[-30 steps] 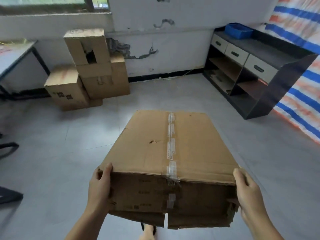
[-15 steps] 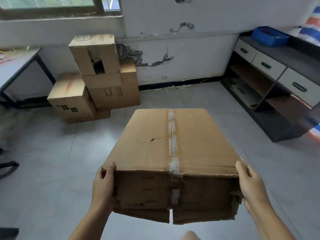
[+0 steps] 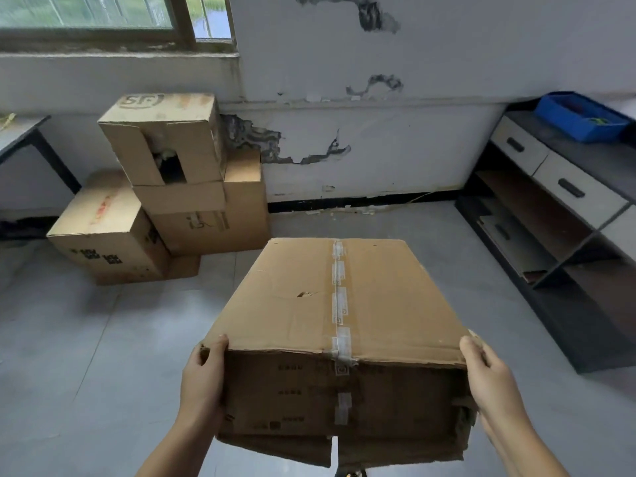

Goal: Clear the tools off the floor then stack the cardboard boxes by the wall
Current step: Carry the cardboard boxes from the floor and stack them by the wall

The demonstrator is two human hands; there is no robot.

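Grey tiled floor [image 3: 86,356] fills most of the view, with a white wall [image 3: 395,149] behind it showing cracked, peeling paint and a window [image 3: 103,15] at top left. Carried box [image 3: 344,304] sits in the foreground, lifted clear of the floor, a clear tape strip running down the middle of its top; its bottom flaps (near edge) hang slightly parted. Left hand [image 3: 203,380] grips the near left corner, thumb on the front face near the top edge, fingers wrapped round the side. Right hand [image 3: 492,380] grips the near right corner the same way, thumb up by the top edge, fingers curled round the torn side.

Stack of boxes [image 3: 165,201] stands against the wall at left, well apart from the carried box: SF box [image 3: 165,132] with a cut-out in its front on top, a larger box [image 3: 213,211] under it, a lower box [image 3: 106,232] just beside on the left, and a flat piece [image 3: 184,266] showing underneath.

Dark shelf unit [image 3: 550,235] with 2 grey drawers visible runs along the right side; blue bin [image 3: 581,117] rests on its top. Counter [image 3: 20,132] edge with a black leg shows at far left.
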